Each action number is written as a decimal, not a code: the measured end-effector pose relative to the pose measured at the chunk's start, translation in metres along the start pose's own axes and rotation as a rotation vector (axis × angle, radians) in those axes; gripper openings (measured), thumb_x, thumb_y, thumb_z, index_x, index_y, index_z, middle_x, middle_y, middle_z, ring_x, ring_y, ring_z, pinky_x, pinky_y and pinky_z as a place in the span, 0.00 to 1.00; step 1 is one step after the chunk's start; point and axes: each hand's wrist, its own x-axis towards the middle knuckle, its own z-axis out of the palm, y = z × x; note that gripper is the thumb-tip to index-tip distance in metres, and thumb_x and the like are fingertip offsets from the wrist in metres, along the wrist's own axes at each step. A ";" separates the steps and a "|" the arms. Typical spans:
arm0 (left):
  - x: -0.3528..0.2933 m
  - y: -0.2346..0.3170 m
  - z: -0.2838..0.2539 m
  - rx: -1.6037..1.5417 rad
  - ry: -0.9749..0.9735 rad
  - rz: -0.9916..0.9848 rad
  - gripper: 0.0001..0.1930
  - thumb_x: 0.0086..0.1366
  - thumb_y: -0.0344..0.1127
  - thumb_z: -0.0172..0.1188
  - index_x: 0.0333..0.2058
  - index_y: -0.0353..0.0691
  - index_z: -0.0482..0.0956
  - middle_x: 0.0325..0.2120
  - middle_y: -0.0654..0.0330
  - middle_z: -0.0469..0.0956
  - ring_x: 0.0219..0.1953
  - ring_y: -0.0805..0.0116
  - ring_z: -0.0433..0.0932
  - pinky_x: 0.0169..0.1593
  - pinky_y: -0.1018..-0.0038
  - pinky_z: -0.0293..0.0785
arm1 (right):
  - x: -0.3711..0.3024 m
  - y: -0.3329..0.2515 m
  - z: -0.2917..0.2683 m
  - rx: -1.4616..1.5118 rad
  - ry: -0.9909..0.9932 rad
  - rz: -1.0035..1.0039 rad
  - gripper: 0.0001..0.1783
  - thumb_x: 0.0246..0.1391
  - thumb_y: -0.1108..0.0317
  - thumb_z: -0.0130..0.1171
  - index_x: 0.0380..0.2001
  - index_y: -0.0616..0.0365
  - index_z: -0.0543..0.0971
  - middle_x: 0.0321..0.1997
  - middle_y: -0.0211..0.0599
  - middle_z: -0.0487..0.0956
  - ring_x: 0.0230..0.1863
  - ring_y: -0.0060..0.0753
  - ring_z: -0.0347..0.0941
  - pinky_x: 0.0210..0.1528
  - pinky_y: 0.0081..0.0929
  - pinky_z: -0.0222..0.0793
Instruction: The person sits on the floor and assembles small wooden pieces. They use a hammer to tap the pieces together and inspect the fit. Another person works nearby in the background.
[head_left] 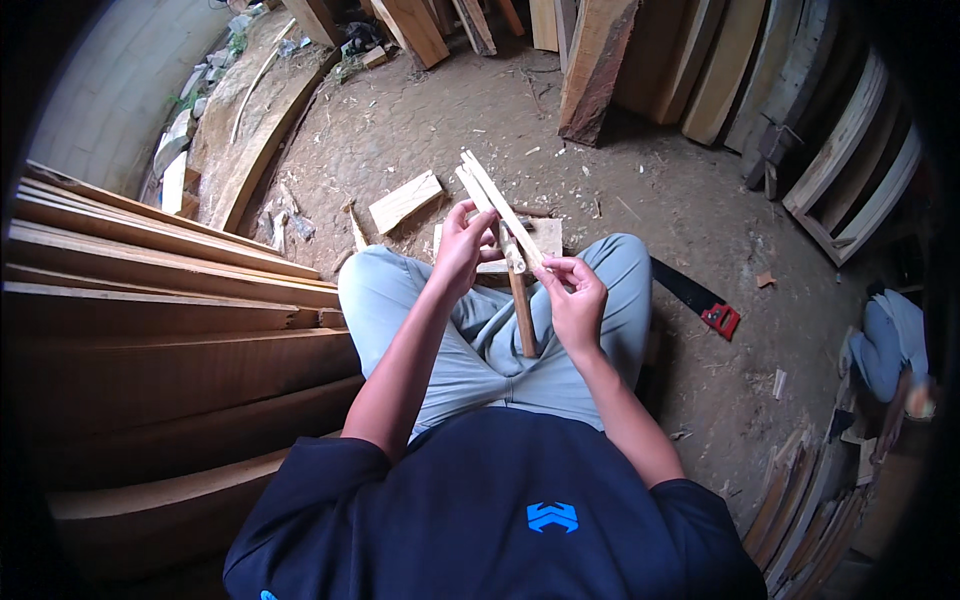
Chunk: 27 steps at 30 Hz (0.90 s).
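Observation:
Two slim pale wooden strips lie close together between my hands, above my crossed legs. My left hand (466, 244) is closed around the shorter-looking wooden strip (476, 188), its fingers covering part of it. Along its right side runs a longer wooden strip (508, 212); my right hand (574, 302) pinches its near end between thumb and fingers. Below the strips a brown wooden handle (523, 318) slants toward my lap; what it is fixed to is mostly hidden. Beyond my legs sits a pale wooden block (545, 235), partly covered by the strips.
A short board offcut (405, 203) lies on the dirt floor ahead. To my right rests a handsaw (716, 312) with a red handle. Stacked planks (180, 350) crowd my left side. Upright timbers (600, 75) stand ahead. Another person (885, 345) is at the far right.

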 end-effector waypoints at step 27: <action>-0.039 0.009 0.010 0.043 0.076 0.093 0.13 0.65 0.34 0.63 0.45 0.35 0.75 0.36 0.59 0.82 0.31 0.73 0.83 0.27 0.75 0.85 | -0.038 -0.024 -0.007 0.085 -0.158 0.028 0.09 0.54 0.76 0.67 0.38 0.65 0.80 0.38 0.34 0.83 0.36 0.16 0.77 0.41 0.16 0.73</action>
